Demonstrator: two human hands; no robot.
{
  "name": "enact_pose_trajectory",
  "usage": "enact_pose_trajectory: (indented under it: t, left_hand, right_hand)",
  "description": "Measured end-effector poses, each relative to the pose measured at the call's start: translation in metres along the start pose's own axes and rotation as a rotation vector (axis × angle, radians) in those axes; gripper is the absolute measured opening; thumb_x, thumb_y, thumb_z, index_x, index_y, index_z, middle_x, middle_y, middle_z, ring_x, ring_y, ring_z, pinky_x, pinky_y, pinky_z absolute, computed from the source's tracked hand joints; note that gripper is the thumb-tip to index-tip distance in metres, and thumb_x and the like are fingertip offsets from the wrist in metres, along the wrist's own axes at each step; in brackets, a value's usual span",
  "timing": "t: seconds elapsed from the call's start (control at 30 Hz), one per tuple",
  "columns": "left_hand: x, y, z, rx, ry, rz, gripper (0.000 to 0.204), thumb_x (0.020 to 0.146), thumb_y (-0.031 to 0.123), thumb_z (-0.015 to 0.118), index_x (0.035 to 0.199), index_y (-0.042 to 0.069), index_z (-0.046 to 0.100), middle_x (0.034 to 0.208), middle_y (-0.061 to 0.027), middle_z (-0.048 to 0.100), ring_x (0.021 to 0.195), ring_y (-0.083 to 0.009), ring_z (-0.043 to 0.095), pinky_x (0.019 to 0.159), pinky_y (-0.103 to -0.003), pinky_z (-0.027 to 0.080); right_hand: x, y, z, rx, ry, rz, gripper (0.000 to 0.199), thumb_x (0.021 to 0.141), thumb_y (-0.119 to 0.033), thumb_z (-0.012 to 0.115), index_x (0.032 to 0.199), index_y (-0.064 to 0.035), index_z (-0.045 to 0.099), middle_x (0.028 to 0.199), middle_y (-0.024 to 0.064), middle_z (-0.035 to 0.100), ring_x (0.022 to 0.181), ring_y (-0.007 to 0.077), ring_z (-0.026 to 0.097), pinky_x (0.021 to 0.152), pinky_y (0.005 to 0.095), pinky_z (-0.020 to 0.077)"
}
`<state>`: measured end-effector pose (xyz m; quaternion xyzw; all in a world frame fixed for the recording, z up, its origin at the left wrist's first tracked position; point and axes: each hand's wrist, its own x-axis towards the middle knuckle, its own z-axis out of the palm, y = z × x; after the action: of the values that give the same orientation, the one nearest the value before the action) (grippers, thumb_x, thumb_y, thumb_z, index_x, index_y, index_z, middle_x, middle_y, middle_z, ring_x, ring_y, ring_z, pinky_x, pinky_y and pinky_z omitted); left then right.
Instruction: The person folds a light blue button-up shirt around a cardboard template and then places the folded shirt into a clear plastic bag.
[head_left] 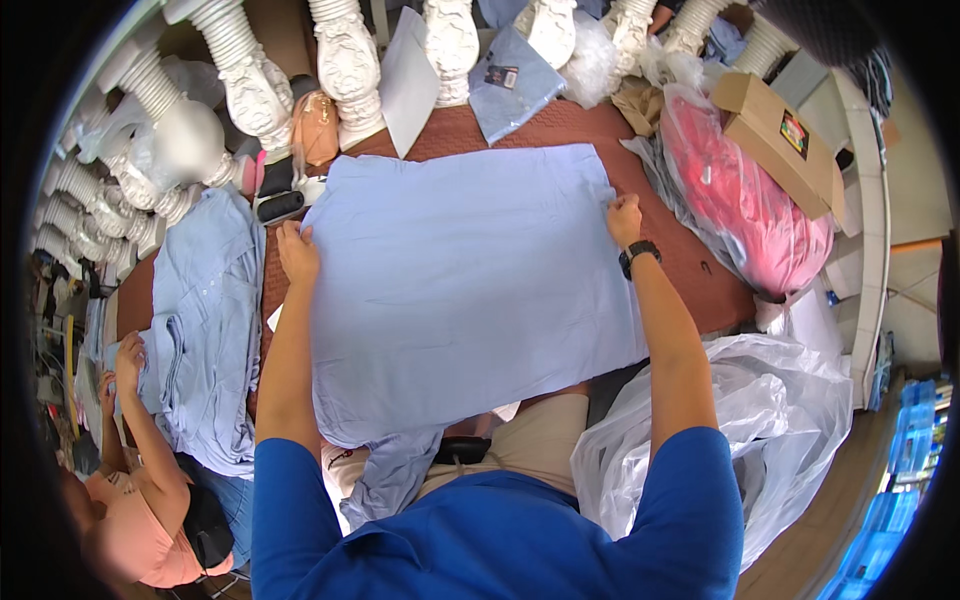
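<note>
A light blue shirt (pixel 470 280) lies spread before me with its back up and a few soft creases. Its lower left part, perhaps a sleeve, hangs over the table's near edge toward my lap. My left hand (pixel 298 252) pinches the shirt's left edge near the far corner. On the opposite side, my right hand (pixel 624 220) is closed on the right edge, with a black watch (pixel 638 256) on that wrist. Whatever lies under the shirt is hidden.
The table has a reddish-brown cloth (pixel 700 300). At left, a co-worker's hand (pixel 130 360) touches a pile of blue shirts (pixel 205 320). White balusters (pixel 345 70) line the far edge. Right are a bag of pink cloth (pixel 740 190), a cardboard box (pixel 780 140) and clear plastic (pixel 740 410).
</note>
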<state>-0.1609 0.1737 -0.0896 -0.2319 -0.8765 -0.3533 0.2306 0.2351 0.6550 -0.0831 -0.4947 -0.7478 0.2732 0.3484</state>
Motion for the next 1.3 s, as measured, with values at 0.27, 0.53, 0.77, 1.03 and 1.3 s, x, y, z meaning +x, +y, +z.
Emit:
enact_pose_trajectory:
  t: [0.27,0.53,0.77,1.03,1.3]
  left_hand:
    - [-0.002,-0.007,0.006,0.169,0.034,0.010,0.017,0.090,0.017,0.067,0.101,0.006,0.059,0.100,-0.0158,0.061,0.093,-0.0395,0.060,0.078,-0.050,0.047]
    - [0.004,-0.012,0.004,0.159,-0.039,-0.053,0.017,0.090,0.019,0.068,0.099,0.006,0.061,0.097,-0.0138,0.062,0.092,-0.0354,0.060,0.079,-0.048,0.047]
    - [0.008,-0.009,0.012,0.185,-0.053,-0.034,0.016,0.091,0.020,0.066,0.099,0.006,0.062,0.098,-0.0134,0.062,0.093,-0.0346,0.060,0.080,-0.048,0.047]
    - [0.003,-0.015,0.005,0.159,-0.007,-0.036,0.018,0.092,0.022,0.065,0.099,0.006,0.059,0.096,-0.0141,0.061,0.092,-0.0354,0.060,0.080,-0.048,0.047]
    - [-0.008,0.023,-0.002,0.585,0.115,-0.089,0.041,0.089,0.037,0.070,0.110,0.004,0.058,0.111,-0.0175,0.058,0.110,-0.0386,0.052,0.087,-0.053,0.045]
  right_hand:
    - [0.005,0.007,-0.032,-0.090,-0.053,-0.070,0.020,0.078,-0.013,0.079,0.090,-0.0036,0.066,0.088,0.0172,0.071,0.087,0.0328,0.070,0.080,0.0422,0.0543]
    - [0.018,0.007,-0.030,-0.103,-0.126,-0.033,0.023,0.085,-0.022,0.073,0.097,-0.0023,0.073,0.089,0.0181,0.074,0.086,0.0297,0.071,0.078,0.0395,0.0547]
    - [0.038,0.010,-0.011,-0.270,0.166,-0.192,0.016,0.085,-0.020,0.071,0.094,-0.0064,0.068,0.101,0.0202,0.066,0.091,0.0421,0.066,0.083,0.0497,0.0544]
    - [0.040,-0.005,0.004,-0.214,0.098,-0.251,0.017,0.082,-0.019,0.075,0.089,-0.0062,0.065,0.099,0.0188,0.064,0.091,0.0392,0.066,0.082,0.0490,0.0540]
    - [0.059,-0.020,-0.053,-0.511,-0.354,-0.213,0.028,0.082,-0.022,0.077,0.082,0.0039,0.066,0.089,0.0233,0.070,0.079,0.0336,0.070,0.068,0.0455,0.0555]
